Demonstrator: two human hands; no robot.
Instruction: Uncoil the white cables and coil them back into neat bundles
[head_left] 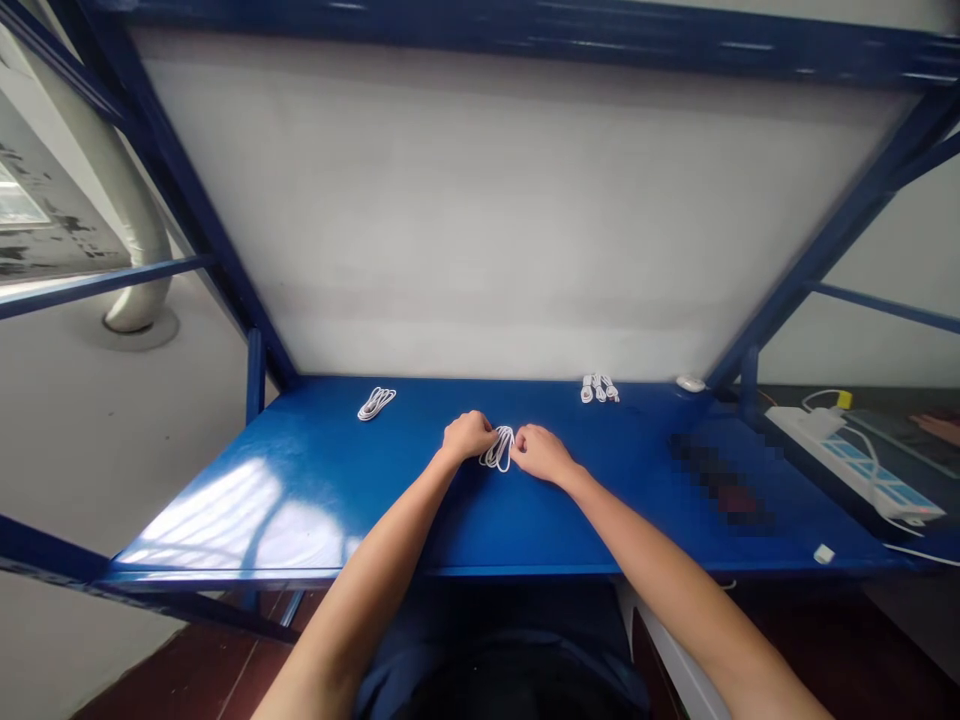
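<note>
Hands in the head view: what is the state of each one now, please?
Left hand: closed, seemingly pinching the left side of the coiled white cable.
Right hand: curled at its right side; grip cannot be told.

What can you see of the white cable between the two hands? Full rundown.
The white cable is thin, smooth and plastic-looking, gathered into several narrow loops that fan out toward the person. It is at mid-table, over the blue tabletop. The left hand and right hand meet its sides with curled fingers; their exact grip, and any connectors, can't be made out.
</note>
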